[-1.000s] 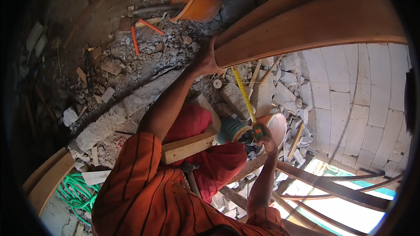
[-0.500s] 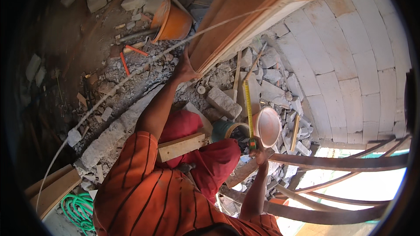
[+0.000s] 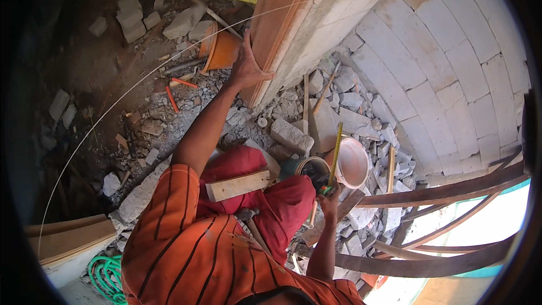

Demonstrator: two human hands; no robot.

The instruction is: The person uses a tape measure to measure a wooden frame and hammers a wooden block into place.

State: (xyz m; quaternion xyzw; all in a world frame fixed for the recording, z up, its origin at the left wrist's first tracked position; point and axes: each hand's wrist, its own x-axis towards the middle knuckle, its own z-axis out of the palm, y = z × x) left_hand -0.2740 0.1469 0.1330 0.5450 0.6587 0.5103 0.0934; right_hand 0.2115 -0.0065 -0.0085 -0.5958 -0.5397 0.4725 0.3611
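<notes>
At the 6 o'clock edge the person's orange striped shirt (image 3: pixel 186 248) fills the near view, with red trousers (image 3: pixel 271 203) just beyond it. A short wooden block (image 3: pixel 237 185) lies across the lap, and a hammer (image 3: pixel 248 220) with a wooden handle hangs at the waist just below it.

At about 5 o'clock from centre the right hand (image 3: pixel 329 197) is closed around the case of a yellow tape measure (image 3: pixel 336 155), whose blade runs up toward 12 o'clock, past a dark tin (image 3: pixel 307 168) and a white bucket (image 3: pixel 351 162) that stand side by side on the rubble (image 3: pixel 293 135). Curved wooden ribs (image 3: pixel 451 192) sweep away at 4 o'clock.

The hands are well apart. The left arm stretches up toward 11 o'clock, and the left hand (image 3: pixel 247 68) presses open-palmed, fingers spread, against the edge of a long wooden plank (image 3: pixel 276 28) that lies against a pale concrete beam (image 3: pixel 333 17).

Farther off, at 11 o'clock, an orange bucket (image 3: pixel 221 49) lies tipped among broken blocks. A thin white string (image 3: pixel 113 113) arcs across the floor at 9 o'clock. At 2 o'clock a curved wall of white blocks (image 3: pixel 451 68) rises. A green hose (image 3: pixel 104 277) coils at 7 o'clock.
</notes>
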